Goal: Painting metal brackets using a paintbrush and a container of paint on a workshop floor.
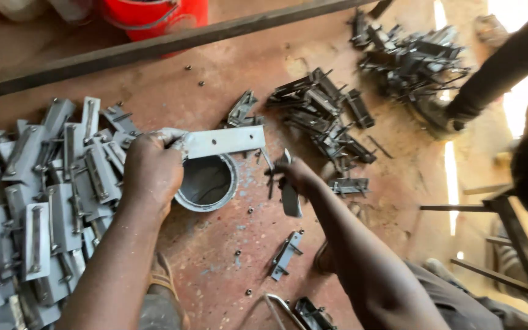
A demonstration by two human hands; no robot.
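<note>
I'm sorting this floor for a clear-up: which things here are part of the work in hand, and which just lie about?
In hand:
left hand gripping a grey metal plate
right hand holding a brush
paint tin
pile of grey plates

Lying about:
red bucket
loose bolts
dark latch pile
another person's arm

Left hand [151, 168] clenched (knuckles up); right hand [294, 177] gripping.
</note>
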